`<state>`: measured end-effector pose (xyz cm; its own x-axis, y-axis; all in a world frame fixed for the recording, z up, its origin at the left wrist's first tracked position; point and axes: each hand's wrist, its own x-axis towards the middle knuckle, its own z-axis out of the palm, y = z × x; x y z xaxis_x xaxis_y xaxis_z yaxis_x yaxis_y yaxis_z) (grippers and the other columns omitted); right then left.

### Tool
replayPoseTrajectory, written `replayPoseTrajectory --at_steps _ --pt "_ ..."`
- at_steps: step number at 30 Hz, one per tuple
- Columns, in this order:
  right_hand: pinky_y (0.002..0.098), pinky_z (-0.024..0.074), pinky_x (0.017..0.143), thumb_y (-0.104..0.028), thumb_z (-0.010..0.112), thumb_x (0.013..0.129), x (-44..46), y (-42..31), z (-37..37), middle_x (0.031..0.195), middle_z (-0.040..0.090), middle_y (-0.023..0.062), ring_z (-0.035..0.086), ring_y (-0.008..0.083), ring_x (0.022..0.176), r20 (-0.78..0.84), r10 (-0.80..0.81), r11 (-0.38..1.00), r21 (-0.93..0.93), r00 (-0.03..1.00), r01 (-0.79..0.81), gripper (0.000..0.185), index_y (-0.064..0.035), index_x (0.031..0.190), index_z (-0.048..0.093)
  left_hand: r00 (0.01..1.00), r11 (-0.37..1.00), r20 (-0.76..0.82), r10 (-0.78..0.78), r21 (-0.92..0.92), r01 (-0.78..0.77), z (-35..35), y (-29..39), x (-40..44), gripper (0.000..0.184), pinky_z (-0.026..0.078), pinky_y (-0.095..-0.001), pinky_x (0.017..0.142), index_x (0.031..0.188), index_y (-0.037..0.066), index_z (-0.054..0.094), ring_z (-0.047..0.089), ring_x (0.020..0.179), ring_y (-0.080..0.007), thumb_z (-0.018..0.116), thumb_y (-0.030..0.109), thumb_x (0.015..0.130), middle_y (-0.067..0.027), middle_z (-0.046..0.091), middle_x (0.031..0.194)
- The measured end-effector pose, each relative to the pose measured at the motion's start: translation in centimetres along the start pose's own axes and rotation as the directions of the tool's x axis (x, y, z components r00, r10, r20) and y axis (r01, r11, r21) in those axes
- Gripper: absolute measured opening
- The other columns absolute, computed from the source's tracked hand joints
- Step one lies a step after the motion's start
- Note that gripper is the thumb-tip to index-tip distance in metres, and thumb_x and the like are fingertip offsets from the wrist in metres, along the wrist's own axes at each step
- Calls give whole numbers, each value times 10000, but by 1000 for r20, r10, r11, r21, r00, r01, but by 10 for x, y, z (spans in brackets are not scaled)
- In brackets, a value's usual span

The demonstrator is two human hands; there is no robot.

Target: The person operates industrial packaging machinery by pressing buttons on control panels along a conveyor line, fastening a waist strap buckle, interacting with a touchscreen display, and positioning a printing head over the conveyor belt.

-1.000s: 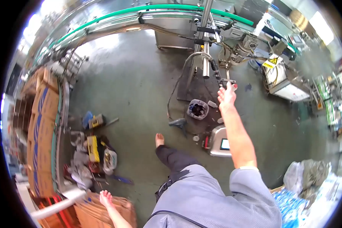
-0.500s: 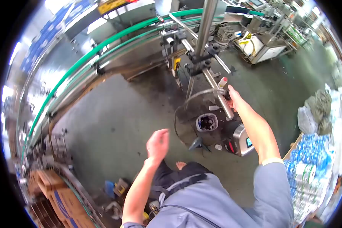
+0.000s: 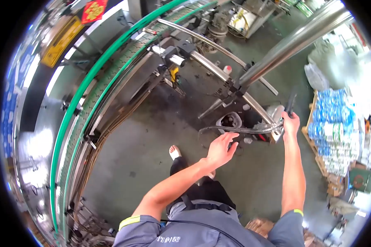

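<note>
My right hand (image 3: 290, 122) is closed around the lower end of a dark, elongated piece (image 3: 292, 103) whose kind I cannot make out. It is beside the end of a metal bar (image 3: 257, 108), where a grey cable (image 3: 245, 130) is looped round. My left hand (image 3: 222, 150) hovers just below that cable, fingers apart and holding nothing. A thick steel post (image 3: 294, 43) crosses the bar at a black clamp (image 3: 233, 87). Below the cable, a bin (image 3: 230, 120) with dark contents stands on the floor.
A conveyor with a green rail (image 3: 79, 96) curves along the left. Shrink-wrapped packs (image 3: 332, 123) are stacked on a wooden pallet (image 3: 313, 142) at right. A thinner rod (image 3: 218, 47) reaches across the stand, and a wheeled metal cart (image 3: 251, 18) is at the back.
My view has turned and shifted. My left hand has come up and right, near the cable, and its fingers have spread. My right hand now holds the dark piece beyond the bar's end.
</note>
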<state>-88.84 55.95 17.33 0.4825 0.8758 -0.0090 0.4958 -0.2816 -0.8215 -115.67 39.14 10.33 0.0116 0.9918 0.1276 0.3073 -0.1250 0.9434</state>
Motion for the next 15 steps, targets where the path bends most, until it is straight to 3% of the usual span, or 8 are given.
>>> replayPoseTrajectory --at_steps 2,3,6,8,9,11,12,15 --pt "307 489 616 -39 715 883 -33 8 -28 898 666 115 611 161 686 -69 60 943 331 996 -34 363 111 1182 574 1000 999 26 -2 -47 3 -10 15 -5 301 576 -370 776 1217 54 637 701 931 -266 681 87 921 -111 681 1114" --pt "309 520 620 0 672 932 -69 -21 -43 978 664 131 631 174 718 -1 71 919 388 997 -65 408 110 1282 493 999 995 35 14 -98 -11 -14 25 -5 302 573 -366 778 1221 54 639 701 913 -264 678 83 924 -110 680 1112" --pt "299 535 660 -13 638 985 -149 -43 -66 1214 658 128 670 175 832 -118 116 881 471 986 -47 364 67 1322 525 994 982 107 30 -188 -9 -27 49 -9 299 564 -353 775 1227 52 639 693 882 -233 680 85 933 -108 683 1083" --pt "287 525 658 -10 621 987 -195 -44 -77 1247 650 135 657 162 820 -119 144 871 486 982 -69 377 56 1341 510 964 967 266 -15 -240 81 -39 59 -17 281 565 -339 781 1236 53 638 681 916 -165 667 95 960 -89 698 1099" --pt "276 515 653 -6 617 982 -216 -37 -82 1250 650 139 648 154 805 -92 136 854 515 986 -69 386 49 1347 504 966 970 258 -24 -227 85 -48 68 -24 281 565 -339 781 1236 53 638 681 916 -165 667 95 960 -89 698 1099" --pt "246 486 644 10 615 960 -249 -23 -87 1254 650 146 621 134 765 -33 115 815 574 993 -75 419 38 1357 486 887 896 413 -207 -284 341 -67 82 -27 250 564 -318 794 1245 36 625 659 922 -118 627 117 1008 -73 708 1115" --pt "242 480 624 30 616 931 -264 -14 -90 1253 648 154 615 128 746 26 80 788 610 996 -79 443 38 1354 484 891 901 403 -211 -273 337 -71 84 -32 250 564 -318 794 1245 36 625 659 922 -118 627 117 1008 -73 708 1115" --pt "238 493 560 27 669 856 -292 4 -92 1168 671 164 620 132 661 206 43 779 606 978 -162 546 40 1366 471 918 759 322 -231 -531 377 -80 80 -45 244 556 -302 830 1252 -1 589 652 889 -120 573 142 1055 -106 708 1130"
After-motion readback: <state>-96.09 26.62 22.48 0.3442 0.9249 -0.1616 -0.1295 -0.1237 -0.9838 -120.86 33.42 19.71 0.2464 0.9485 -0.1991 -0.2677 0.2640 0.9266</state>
